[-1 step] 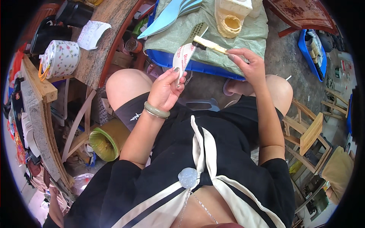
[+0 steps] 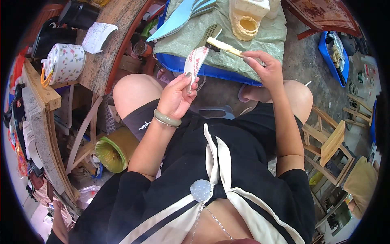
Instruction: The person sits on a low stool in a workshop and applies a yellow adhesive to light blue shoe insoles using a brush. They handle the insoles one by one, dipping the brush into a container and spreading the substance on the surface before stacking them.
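Note:
My left hand (image 2: 178, 92) is closed round the near end of a shoe insole (image 2: 196, 63), white with red print and a grey-green perforated far end. The insole is tilted away from me above my lap. Between the fingertips of my right hand (image 2: 264, 69) is a brush (image 2: 225, 46) with a pale cream handle. Its dark bristles are at the insole's edge, where white meets grey-green; whether they touch it I cannot tell. Beyond my hands, a cream plastic container (image 2: 248, 16) with a crusted round mouth rests on a pale green woven sheet (image 2: 271, 44).
Light blue layered sheets (image 2: 185, 16) lie on the woven sheet over a blue tray (image 2: 215, 73). To the left are a table (image 2: 118, 28) with a floral pot (image 2: 65, 63) and a lined bin (image 2: 111, 152). Wooden stools (image 2: 331, 140) and a blue basket (image 2: 335, 59) stand at right.

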`<state>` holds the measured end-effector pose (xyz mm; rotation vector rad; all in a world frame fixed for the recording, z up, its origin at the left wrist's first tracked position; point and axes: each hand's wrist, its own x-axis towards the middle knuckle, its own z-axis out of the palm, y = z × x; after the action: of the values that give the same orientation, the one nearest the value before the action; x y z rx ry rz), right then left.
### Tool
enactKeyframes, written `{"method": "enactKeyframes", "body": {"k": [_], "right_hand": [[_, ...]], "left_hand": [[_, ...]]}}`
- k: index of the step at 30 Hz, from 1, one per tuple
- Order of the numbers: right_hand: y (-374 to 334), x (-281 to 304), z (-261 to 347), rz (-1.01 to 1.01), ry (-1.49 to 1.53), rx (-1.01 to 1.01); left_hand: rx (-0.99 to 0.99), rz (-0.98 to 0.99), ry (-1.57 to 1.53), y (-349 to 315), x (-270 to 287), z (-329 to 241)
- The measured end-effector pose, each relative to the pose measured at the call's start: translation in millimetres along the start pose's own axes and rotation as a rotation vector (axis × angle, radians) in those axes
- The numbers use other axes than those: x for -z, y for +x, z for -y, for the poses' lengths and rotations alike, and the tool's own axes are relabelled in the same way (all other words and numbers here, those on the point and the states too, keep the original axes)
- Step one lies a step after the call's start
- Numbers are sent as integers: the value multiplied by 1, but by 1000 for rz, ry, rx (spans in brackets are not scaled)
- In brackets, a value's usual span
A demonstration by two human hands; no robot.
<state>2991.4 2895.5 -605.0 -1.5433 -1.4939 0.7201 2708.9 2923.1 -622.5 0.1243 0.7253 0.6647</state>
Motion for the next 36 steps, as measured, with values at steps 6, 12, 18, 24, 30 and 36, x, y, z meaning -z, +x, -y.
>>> {"method": "enactKeyframes", "body": {"k": [6,12,18,24,30,36], "right_hand": [[13,-8,-8,-19,-14,-158],[25,-13,-26,-141,-87,-189],[38,-12,-39,-165,-109,-196],[36,-13,-21,-191,-59,-164],[17,-27,37,-9,147,-8],[16,-42,35,43,1,202]], "left_hand": [[68,13,-136,2,9,-5],[106,43,-174,6,28,-24],[146,74,-68,10,38,-56],[160,65,-50,12,38,-62],[151,30,-40,9,38,-59],[187,79,-103,10,37,-58]]}}
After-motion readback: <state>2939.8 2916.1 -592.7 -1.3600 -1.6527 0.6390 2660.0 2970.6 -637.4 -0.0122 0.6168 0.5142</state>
